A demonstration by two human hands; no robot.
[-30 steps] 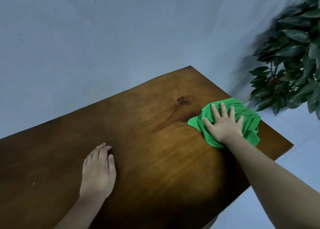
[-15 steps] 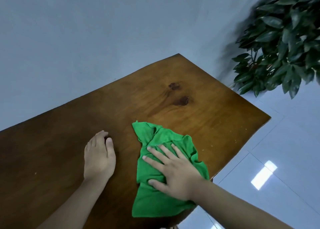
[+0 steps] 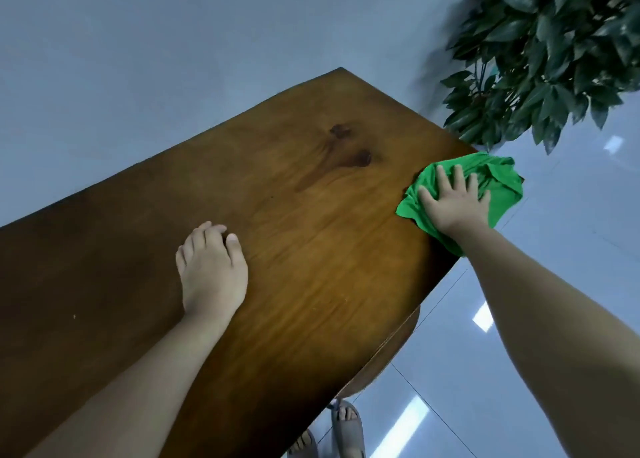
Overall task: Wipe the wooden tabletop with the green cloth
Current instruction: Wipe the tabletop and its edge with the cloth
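A pale blue-grey wall (image 3: 173, 59) fills the upper left of the frame, and the wooden tabletop (image 3: 294, 250) runs as a broad slanted band from the left edge up to a corner near the top centre. Its surface is darker toward the lower left and lighter in the middle, where the grain shows clearly.

Left of centre, the left hand (image 3: 211, 270) lies palm down on the bare wood. Its fingers are held close together and slightly curled, the tips touching the surface; it grips nothing. The forearm leads down to the lower left corner of the frame.

Above and to the right of that hand, two dark knots (image 3: 349, 144) mark the wood, one above the other.

Further right, at the table's right edge, the green cloth (image 3: 498, 180) is bunched and creased. Part of it lies on the wood and part hangs out over the edge above the floor. The right hand (image 3: 453, 205) is laid flat on top of it, fingers spread and extended, not curled round the fabric. Its arm crosses to the lower right corner.

In the upper right stands a leafy plant (image 3: 554, 49), close beside the table's far right edge. Below it spreads a pale tiled floor (image 3: 571, 267) with bright reflections. At the bottom, just under the table's near edge, toes in grey sandals (image 3: 346, 426) show.
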